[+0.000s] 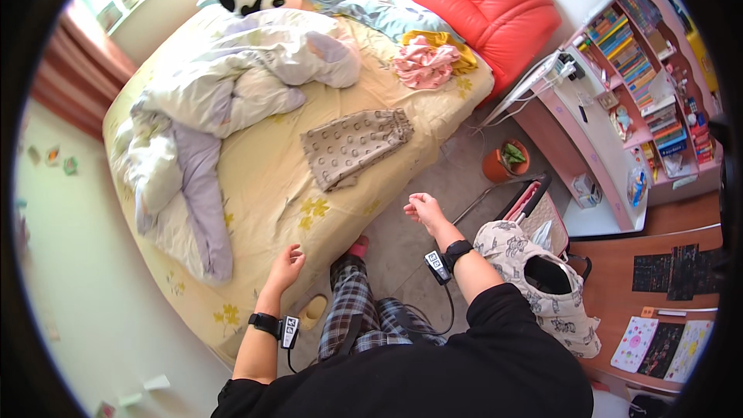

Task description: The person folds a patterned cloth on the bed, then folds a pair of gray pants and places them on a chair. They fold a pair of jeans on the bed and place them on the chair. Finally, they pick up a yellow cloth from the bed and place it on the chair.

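A pair of beige patterned pants, printed with small dark ring shapes, lies flat on the yellow sheet of the bed, its gathered waistband to the right. Over the bed's near edge hovers my left hand, empty, with fingers loosely bent. My right hand is held out above the grey floor, right of the bed, also empty and loosely bent. Neither hand touches the pants, which lie beyond them. A bunched white and lilac quilt covers the bed's left part. Crumpled pink cloth sits at its far right.
Right of me, a chair carries a beige printed garment. Beyond it stand a potted plant and a pink and white desk with bookshelves. A brown table is at the right. A yellow slipper lies by my legs.
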